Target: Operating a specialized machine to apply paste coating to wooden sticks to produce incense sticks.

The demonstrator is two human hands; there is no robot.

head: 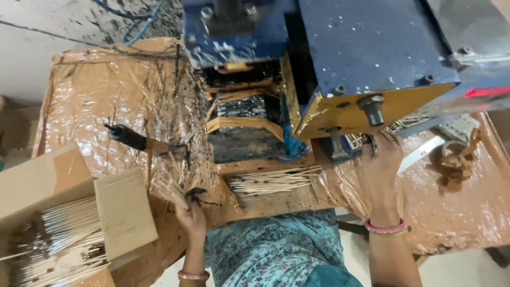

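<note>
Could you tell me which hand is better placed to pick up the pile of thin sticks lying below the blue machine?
Probably the left hand: it rests on the plastic-covered table just beside the stick pile, nearly free. The right hand is up at the machine, fingers among other sticks.

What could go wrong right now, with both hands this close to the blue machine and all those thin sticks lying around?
The right hand reaches under the blue machine beside its bolts and stick feed, so the fingers could get pinched. The left hand touches black-smeared loose sticks at the table edge; some might slide off. The stick bundle in front lies unbound and may scatter.
</note>
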